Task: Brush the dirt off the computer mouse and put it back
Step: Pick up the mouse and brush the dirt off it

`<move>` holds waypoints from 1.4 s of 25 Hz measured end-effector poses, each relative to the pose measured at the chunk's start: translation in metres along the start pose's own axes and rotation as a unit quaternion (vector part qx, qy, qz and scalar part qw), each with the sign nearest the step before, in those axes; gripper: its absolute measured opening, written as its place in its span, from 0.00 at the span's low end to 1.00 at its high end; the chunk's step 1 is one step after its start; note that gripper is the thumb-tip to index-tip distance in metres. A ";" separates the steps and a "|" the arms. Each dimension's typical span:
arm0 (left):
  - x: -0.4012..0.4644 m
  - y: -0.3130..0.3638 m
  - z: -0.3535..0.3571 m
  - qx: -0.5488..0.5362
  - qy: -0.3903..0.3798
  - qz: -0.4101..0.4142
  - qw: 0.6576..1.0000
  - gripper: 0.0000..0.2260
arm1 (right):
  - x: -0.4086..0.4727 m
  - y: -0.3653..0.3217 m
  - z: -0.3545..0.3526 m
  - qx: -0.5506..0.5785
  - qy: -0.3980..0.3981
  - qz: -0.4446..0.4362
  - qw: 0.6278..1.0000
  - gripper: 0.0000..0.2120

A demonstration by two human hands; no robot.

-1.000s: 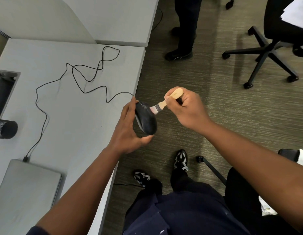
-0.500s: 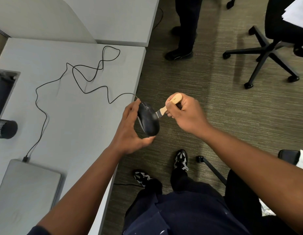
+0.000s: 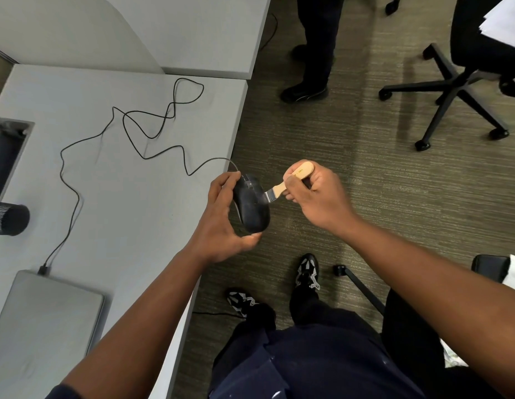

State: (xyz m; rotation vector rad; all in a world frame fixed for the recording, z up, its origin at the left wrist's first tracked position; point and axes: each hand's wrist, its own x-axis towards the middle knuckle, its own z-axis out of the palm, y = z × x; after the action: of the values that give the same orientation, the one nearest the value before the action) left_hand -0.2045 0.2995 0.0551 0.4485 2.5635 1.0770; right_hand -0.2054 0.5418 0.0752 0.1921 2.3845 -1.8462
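Mouse (image 3: 252, 204) sits in my left hand (image 3: 221, 223), held just off the desk (image 3: 129, 203) edge over the carpet, fingers curled round its far end and thumb under its near end. My right hand (image 3: 316, 194) pinches the wooden handle of the brush (image 3: 291, 180), fingers closed tight round it. A second ago the bristles stood clear beside the mouse's side; now they have slid in behind its right edge and only the metal band and handle show, so the tip is against the shell or just past it. I judge I am mid-stroke, working the side and buttons. The shell looks dull and speckled, so I'd say brushing is not finished, and putting it back comes after.

Its cord (image 3: 152, 139) runs in loose loops back across the grey desk to a plug at the closed laptop (image 3: 43, 321) near me. A dark cylinder (image 3: 8, 220) lies at the left edge, and a slot (image 3: 8, 151) is cut into the top beyond it. On the carpet stand an office chair (image 3: 458, 82) and another person's legs (image 3: 316, 47); my own shoes show below.
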 end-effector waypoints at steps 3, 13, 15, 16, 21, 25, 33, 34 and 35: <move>0.000 0.001 0.001 -0.006 -0.008 -0.003 1.000 0.56 | -0.002 0.002 0.000 0.011 0.002 0.006 1.000 0.07; 0.001 0.003 -0.005 -0.006 -0.007 -0.009 1.000 0.56 | 0.001 0.009 0.000 0.048 0.023 0.048 0.997 0.06; 0.002 0.003 -0.006 0.002 -0.010 -0.013 1.000 0.57 | 0.001 0.009 0.000 0.054 0.025 0.050 0.997 0.06; 0.002 0.002 -0.006 0.007 -0.012 -0.017 1.000 0.58 | 0.001 0.009 0.000 0.058 0.025 0.052 0.997 0.06; 0.003 0.001 -0.006 0.024 -0.015 -0.028 0.999 0.61 | -0.001 0.007 -0.002 0.064 0.025 0.059 0.996 0.06; 0.003 0.001 -0.007 0.037 -0.009 -0.030 0.999 0.61 | -0.003 0.004 -0.003 0.068 0.028 0.053 0.996 0.06; 0.003 -0.001 -0.005 0.054 -0.004 -0.035 0.998 0.59 | -0.003 0.001 -0.003 0.074 0.023 0.050 0.996 0.10; 0.003 -0.001 -0.005 0.053 -0.006 -0.034 0.998 0.58 | -0.004 0.001 -0.003 0.074 0.023 0.048 0.996 0.10; 0.004 -0.001 -0.004 0.053 -0.009 -0.032 0.998 0.58 | -0.004 0.001 -0.003 0.074 0.022 0.047 0.996 0.10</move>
State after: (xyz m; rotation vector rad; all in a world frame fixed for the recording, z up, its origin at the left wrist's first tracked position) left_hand -0.2097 0.2977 0.0566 0.3966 2.6080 0.9151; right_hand -0.2015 0.5451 0.0758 0.3575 2.2235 -1.9950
